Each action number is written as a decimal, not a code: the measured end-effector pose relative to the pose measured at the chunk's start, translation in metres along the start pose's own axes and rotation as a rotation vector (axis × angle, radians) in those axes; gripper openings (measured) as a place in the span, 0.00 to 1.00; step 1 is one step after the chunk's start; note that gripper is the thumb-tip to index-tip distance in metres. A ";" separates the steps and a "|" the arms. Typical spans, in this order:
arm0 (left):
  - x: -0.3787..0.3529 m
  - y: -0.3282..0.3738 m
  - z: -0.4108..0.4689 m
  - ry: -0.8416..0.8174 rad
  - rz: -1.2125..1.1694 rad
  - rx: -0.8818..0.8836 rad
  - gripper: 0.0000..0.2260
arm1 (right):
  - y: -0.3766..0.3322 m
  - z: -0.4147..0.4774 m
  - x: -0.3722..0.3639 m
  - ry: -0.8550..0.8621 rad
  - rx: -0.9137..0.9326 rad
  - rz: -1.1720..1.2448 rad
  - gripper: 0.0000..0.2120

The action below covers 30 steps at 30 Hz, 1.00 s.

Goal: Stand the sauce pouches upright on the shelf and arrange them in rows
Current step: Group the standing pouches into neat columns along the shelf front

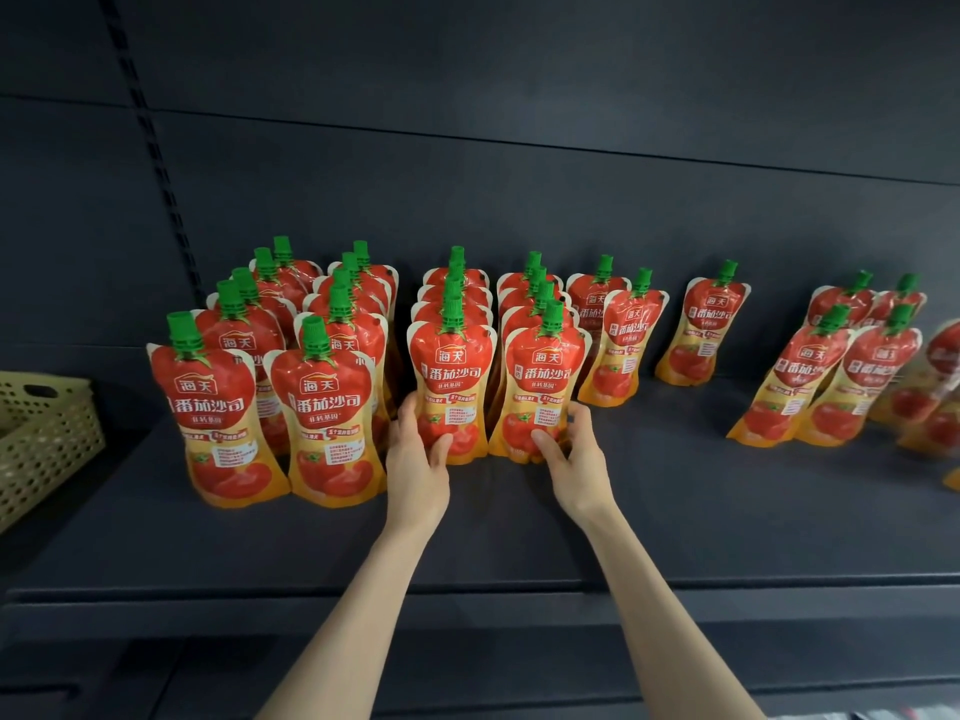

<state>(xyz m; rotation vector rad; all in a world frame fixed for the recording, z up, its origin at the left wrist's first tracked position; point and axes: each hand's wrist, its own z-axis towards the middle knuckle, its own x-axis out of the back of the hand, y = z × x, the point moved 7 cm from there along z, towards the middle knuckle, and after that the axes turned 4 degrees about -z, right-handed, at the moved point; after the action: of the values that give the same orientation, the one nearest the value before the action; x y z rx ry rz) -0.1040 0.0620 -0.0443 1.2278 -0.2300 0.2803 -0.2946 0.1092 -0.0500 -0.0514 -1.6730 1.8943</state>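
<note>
Dim overall; soft light from above and in front brightens the pouches (449, 376), with glare on their glossy tops. The dark shelf (675, 511) shows only faint shadows. Edges bow from wide-angle distortion; far-right pouches (941, 402) are blurred.

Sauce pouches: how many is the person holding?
2. Counting from left, the left hand grips the third column's front pouch; the right hand grips the fourth column's front pouch. None seems hidden.

At least twenty-five sauce pouches (450, 387), one shelf (675, 511), one perforated basket (52, 439).
</note>
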 end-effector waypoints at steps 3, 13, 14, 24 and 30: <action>0.000 0.001 -0.001 -0.002 0.000 0.003 0.26 | 0.000 0.000 0.002 -0.006 0.000 0.016 0.15; 0.000 0.003 -0.003 -0.009 0.009 0.017 0.26 | -0.002 -0.003 0.005 -0.003 -0.010 -0.014 0.15; 0.000 0.003 -0.004 -0.006 0.018 0.015 0.26 | -0.001 -0.003 0.005 0.006 -0.012 -0.021 0.16; 0.005 0.021 -0.039 0.078 0.027 -0.028 0.23 | -0.003 -0.030 0.038 0.228 -0.021 -0.118 0.16; -0.045 0.058 -0.052 0.006 -0.082 -0.127 0.12 | -0.005 -0.030 0.094 0.323 0.040 -0.105 0.08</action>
<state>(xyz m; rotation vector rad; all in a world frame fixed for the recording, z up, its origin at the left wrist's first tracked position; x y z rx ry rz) -0.1647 0.1254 -0.0239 1.1075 -0.1884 0.1954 -0.3573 0.1786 -0.0177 -0.2360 -1.3931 1.7355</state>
